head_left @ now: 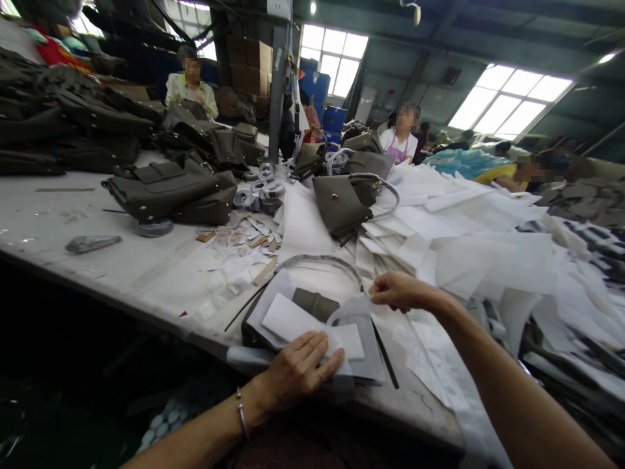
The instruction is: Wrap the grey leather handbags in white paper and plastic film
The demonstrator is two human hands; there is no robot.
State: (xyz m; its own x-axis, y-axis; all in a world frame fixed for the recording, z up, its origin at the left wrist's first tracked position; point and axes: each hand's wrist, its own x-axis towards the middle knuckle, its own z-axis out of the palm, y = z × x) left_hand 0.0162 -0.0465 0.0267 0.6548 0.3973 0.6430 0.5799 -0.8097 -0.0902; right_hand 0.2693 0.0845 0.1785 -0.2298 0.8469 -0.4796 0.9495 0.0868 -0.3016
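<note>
A dark olive handbag [317, 304] lies near the table's front edge, mostly covered by white and translucent wrapping sheets. Its wrapped handle [319, 259] arches away from me. My left hand [303, 365] rests on the folded white sheet [293, 318] on top of the bag, thumb spread from the fingers, pressing it down. At the bag's right side, my right hand [398, 291] has its fingers pinched on a thin translucent sheet [356, 306], beside the handle's right end. Thin dark straps [385, 355] stick out at both sides of the bag.
More olive handbags [166, 189] are heaped at the back left; another [342, 202] stands beyond mine. A pile of white sheets [463, 215] fills the right side. Paper tags [254, 231] and wrapped rolls [266, 189] lie mid-table. Several people work farther back.
</note>
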